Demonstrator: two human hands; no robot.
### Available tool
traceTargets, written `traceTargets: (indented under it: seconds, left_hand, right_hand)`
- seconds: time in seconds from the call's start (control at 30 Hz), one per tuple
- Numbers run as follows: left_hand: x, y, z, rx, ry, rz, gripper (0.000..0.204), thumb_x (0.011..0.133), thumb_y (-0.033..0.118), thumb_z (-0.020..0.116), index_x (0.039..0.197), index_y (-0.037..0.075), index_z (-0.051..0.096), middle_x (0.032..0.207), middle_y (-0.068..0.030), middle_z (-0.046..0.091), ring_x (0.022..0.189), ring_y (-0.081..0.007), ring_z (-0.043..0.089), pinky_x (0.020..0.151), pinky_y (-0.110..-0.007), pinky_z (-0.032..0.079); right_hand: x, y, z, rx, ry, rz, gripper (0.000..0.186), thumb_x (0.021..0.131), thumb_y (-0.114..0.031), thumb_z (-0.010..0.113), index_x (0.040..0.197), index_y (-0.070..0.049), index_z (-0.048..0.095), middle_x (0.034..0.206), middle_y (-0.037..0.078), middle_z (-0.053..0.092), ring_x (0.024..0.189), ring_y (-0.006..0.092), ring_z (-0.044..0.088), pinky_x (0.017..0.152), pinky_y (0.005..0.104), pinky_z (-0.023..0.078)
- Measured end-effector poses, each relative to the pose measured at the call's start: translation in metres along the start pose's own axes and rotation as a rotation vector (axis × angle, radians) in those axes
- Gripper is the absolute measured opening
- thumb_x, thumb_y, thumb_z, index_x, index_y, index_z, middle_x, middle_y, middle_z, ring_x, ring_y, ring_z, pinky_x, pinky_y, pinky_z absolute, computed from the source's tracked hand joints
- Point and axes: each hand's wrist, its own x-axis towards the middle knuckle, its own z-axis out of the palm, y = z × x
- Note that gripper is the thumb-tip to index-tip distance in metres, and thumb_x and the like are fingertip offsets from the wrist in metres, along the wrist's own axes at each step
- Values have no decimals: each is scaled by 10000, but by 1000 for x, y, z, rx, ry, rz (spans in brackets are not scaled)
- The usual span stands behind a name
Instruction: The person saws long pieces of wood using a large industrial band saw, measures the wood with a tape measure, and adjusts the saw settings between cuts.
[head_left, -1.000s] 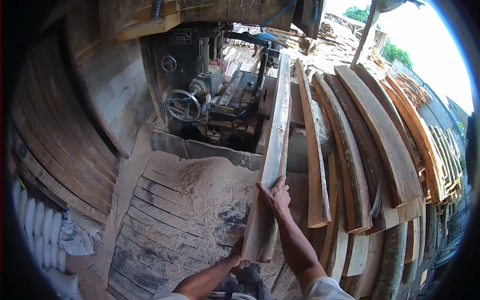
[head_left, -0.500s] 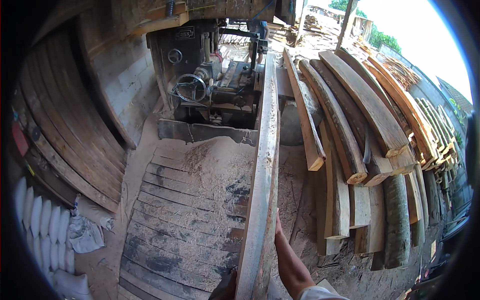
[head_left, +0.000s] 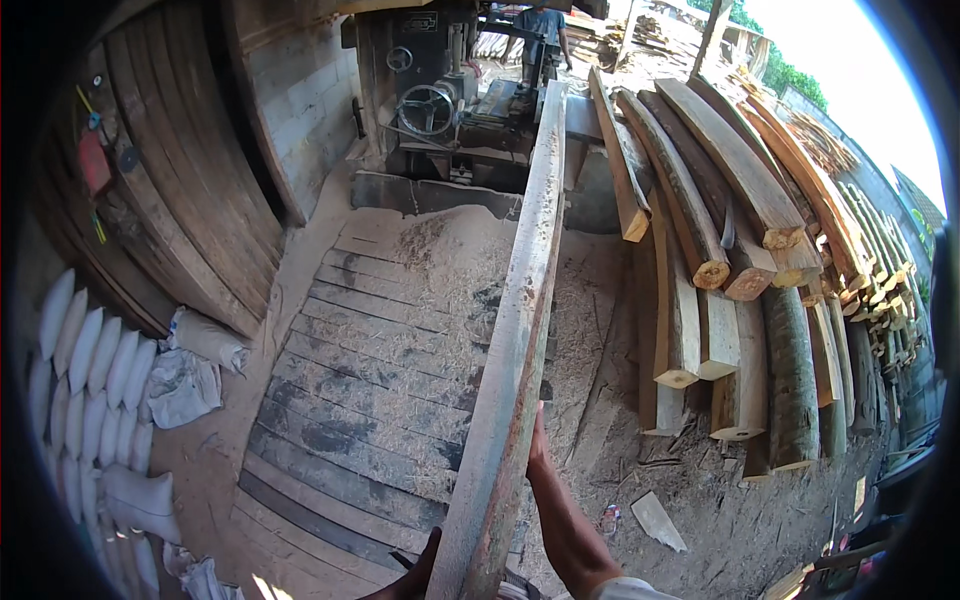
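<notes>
A long squared wooden beam (head_left: 505,350) runs from the lower edge of the view up to the dark sawing machine (head_left: 460,110), its far end beside the machine's table. My right hand (head_left: 539,445) grips the beam's right side, with its fingers partly hidden behind the wood. Low on the left side, my left hand (head_left: 424,568) holds the near part of the same beam; only a dark portion of it shows. The machine carries a large handwheel (head_left: 425,110) and a smaller one (head_left: 399,59) above it.
A stack of timbers (head_left: 735,170) stands to the right, ends facing me. Sawdust (head_left: 450,250) heaps over a slatted wooden floor (head_left: 330,400). At left are filled white sacks (head_left: 95,350) and leaning planks (head_left: 190,170). A person (head_left: 540,30) stands behind the machine.
My view has tilted down and shifted, so more of the near floor and sacks shows. The beam's near end now lies further left in view. More of the person behind the machine is visible.
</notes>
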Motion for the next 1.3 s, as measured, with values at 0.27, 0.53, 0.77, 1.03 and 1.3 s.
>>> traceTargets:
  seconds: [0.27, 0.53, 0.77, 1.03, 1.3]
  left_hand:
    - [-40, -20, -19, 27, -14, 20, 741, 957, 625, 260, 1420, 58, 373, 1356, -160, 495, 1238, -273, 497, 1051, -386, 377]
    - [-24, 17, -23, 52, -13, -4, 740, 956, 624, 267, 1420, 57, 372, 1361, -163, 489, 1244, -275, 491, 1054, -384, 373]
    - [-9, 39, -22, 56, 16, -81, 740, 955, 623, 273, 1421, 57, 372, 1366, -165, 484, 1249, -276, 486, 1056, -383, 369]
    - [4, 57, -21, 35, 17, -98, 740, 955, 623, 281, 1421, 56, 371, 1371, -168, 478, 1254, -278, 480, 1059, -381, 364]
    - [28, 99, -2, 38, 33, -41, 740, 954, 622, 288, 1422, 55, 370, 1376, -171, 471, 1260, -280, 474, 1062, -379, 360]
  right_hand:
    - [-39, 39, -24, -68, 13, -119, 842, 902, -730, 258, 1464, -106, 314, 1363, 121, 461, 1202, 296, 473, 999, 425, 396]
    - [-8, 18, 2, -27, 10, -85, 811, 915, -711, 255, 1454, -111, 332, 1348, 103, 473, 1192, 275, 480, 1007, 413, 388]
    - [28, 6, 0, -5, -27, -50, 840, 906, -728, 240, 1459, -101, 314, 1356, 118, 461, 1204, 281, 469, 1022, 410, 371]
    - [49, -7, -6, 65, 7, 50, 856, 902, -734, 233, 1468, -94, 290, 1374, 134, 442, 1222, 294, 460, 1013, 430, 387]
    - [81, -35, 6, 20, 1, -41, 845, 904, -727, 244, 1477, -107, 269, 1411, 135, 409, 1249, 313, 438, 1044, 451, 355]
